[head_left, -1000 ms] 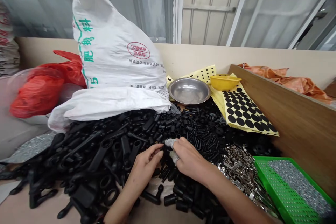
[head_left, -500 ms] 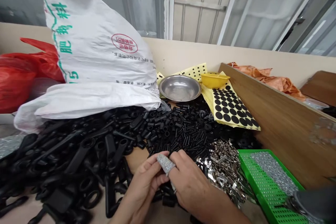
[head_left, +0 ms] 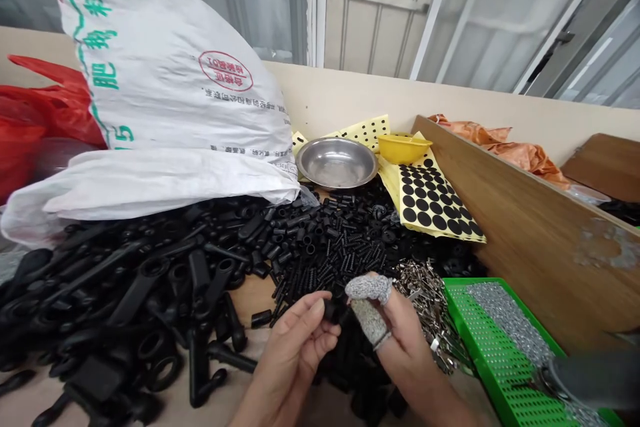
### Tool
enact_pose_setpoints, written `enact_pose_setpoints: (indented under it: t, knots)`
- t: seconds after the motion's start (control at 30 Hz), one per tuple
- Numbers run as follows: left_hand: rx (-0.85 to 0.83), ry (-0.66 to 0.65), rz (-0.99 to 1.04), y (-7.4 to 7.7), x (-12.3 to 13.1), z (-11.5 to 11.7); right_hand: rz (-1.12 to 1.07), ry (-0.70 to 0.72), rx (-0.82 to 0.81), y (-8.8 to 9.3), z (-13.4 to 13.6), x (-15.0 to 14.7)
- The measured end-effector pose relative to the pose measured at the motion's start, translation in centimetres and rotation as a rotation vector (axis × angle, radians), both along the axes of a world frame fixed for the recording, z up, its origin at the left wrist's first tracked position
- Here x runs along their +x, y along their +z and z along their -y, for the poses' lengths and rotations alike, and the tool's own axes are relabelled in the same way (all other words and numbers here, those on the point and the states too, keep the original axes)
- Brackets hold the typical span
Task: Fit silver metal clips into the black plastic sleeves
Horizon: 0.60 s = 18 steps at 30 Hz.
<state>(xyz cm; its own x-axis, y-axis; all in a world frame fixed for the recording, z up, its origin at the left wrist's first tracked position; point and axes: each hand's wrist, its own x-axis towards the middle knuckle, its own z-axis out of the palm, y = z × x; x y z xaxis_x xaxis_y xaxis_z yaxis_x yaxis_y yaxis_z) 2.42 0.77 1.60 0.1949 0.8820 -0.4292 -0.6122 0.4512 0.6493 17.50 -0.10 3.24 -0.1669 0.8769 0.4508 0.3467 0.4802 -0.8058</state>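
Observation:
My left hand [head_left: 295, 350] pinches a small black plastic piece [head_left: 331, 311] between thumb and fingertips, low over the pile. Just right of it is my right hand [head_left: 403, 340], with grey knitted covers on its thumb and a finger. Those two covered tips are closed toward each other beside the black piece; whatever they hold is hidden. Behind the hands lie black springs [head_left: 357, 247] and short black tubes [head_left: 300, 233]. Thin metal clips [head_left: 425, 287] are heaped right of my right hand.
Black handles [head_left: 150, 287] cover the left side, below a big white sack [head_left: 175, 80]. A steel bowl [head_left: 337, 163], yellow bowl [head_left: 404, 148] and dotted sticker sheets [head_left: 435, 203] stand behind. At right are a green tray [head_left: 480, 327] of small metal pieces, a wooden board [head_left: 525, 213] and a grey tool [head_left: 595, 373].
My hands have moved apart slightly, the right one shifting rightward and turning so both covered fingers show. The black piece in my left hand has come into sight. The view has shifted slightly.

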Motion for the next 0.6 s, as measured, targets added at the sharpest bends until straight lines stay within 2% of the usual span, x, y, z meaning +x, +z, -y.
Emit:
enact_pose_setpoints:
  t: [0.13,0.2,0.37,0.6]
  knots:
    - [0.016,-0.064,0.097,0.1,0.8,0.5,0.154,0.047,0.222,0.1,0.3,-0.2]
    - [0.026,-0.103,0.119,0.1,1.0,0.7,0.214,0.077,0.280,0.1,0.5,-0.2]
    - [0.032,-0.071,0.025,-0.3,0.7,0.8,0.283,0.054,0.133,-0.2,1.3,0.9]
    - [0.041,-0.087,-0.057,-0.2,0.8,1.2,0.660,-0.033,0.237,-0.5,1.5,1.4]
